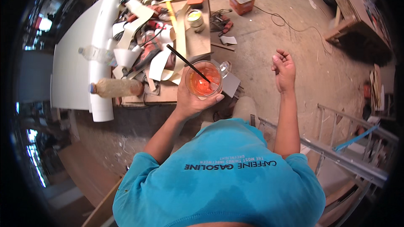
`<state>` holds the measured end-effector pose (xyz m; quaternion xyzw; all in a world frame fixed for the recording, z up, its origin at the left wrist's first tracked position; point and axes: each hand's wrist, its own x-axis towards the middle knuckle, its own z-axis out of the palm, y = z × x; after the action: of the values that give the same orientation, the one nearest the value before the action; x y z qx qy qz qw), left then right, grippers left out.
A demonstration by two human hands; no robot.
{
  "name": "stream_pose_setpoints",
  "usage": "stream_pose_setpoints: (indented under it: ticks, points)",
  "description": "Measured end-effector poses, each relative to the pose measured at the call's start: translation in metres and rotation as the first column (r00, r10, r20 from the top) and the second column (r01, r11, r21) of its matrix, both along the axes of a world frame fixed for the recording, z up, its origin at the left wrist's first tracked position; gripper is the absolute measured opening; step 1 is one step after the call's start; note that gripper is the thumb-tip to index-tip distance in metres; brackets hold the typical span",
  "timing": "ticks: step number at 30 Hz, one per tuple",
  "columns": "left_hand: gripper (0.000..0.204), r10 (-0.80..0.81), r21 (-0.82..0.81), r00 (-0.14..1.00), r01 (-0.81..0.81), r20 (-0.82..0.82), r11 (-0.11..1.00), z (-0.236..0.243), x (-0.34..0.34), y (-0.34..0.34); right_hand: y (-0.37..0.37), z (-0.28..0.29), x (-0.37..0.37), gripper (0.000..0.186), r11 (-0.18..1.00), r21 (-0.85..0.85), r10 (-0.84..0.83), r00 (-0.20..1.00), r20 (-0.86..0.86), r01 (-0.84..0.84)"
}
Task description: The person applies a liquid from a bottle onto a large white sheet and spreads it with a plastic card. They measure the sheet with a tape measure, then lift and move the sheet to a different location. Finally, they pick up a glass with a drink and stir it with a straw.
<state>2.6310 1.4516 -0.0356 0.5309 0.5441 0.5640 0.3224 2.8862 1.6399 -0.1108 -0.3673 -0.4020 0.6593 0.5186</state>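
Observation:
My left hand is wrapped round a clear glass mug in front of my chest. Inside the mug is an orange-red drink with what looks like ice, and a black straw leans out toward the upper left. The mug's handle points away to the right, with no fingers on it. Off to the right my right hand is raised in the air with its fingers loosely curled. Nothing shows in it, though the inside of its curl is partly hidden.
A cluttered workbench on the left bears red power tools, paper strips and a tin. A bottle lies near its edge beside a long white roll. An orange box and a cable lie on the floor. A metal ladder lies at right.

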Motion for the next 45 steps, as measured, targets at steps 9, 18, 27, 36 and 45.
stream_pose_setpoints:
  ticks: [9, 18, 27, 36, 45]
  points:
    - [0.084, -0.217, -0.025, 0.974, 0.216, -0.061, 0.976, -0.001, 0.083, 0.093, 0.049, 0.101, 0.079, 0.034, 0.927, 0.338, 0.084, 0.97, 0.229, -0.16]
    - [0.082, -0.125, -0.092, 0.992, 0.127, 0.027, 0.988, -0.028, 0.166, 0.25, 0.199, 0.095, 0.138, 0.042, 0.797, 0.339, 0.346, 0.838, 0.422, -0.5]
    - [0.091, -0.184, -0.098, 0.977, 0.174, -0.103, 0.98, -0.05, 0.235, 0.387, 0.361, 0.137, 0.134, 0.042, 0.422, 0.5, 0.213, 0.619, 0.756, -0.756]
    - [0.096, -0.292, -0.192, 0.951, 0.307, 0.104, 0.932, -0.065, 0.271, 0.478, 0.415, 0.096, 0.184, 0.022, 0.581, 0.605, 0.065, 0.773, 0.631, -0.544]
    - [0.085, -0.625, -0.019, 0.774, 0.63, 0.104, 0.776, -0.097, 0.331, 0.565, 0.415, 0.103, 0.268, 0.016, 0.756, 0.555, -0.278, 0.597, 0.752, -0.347]
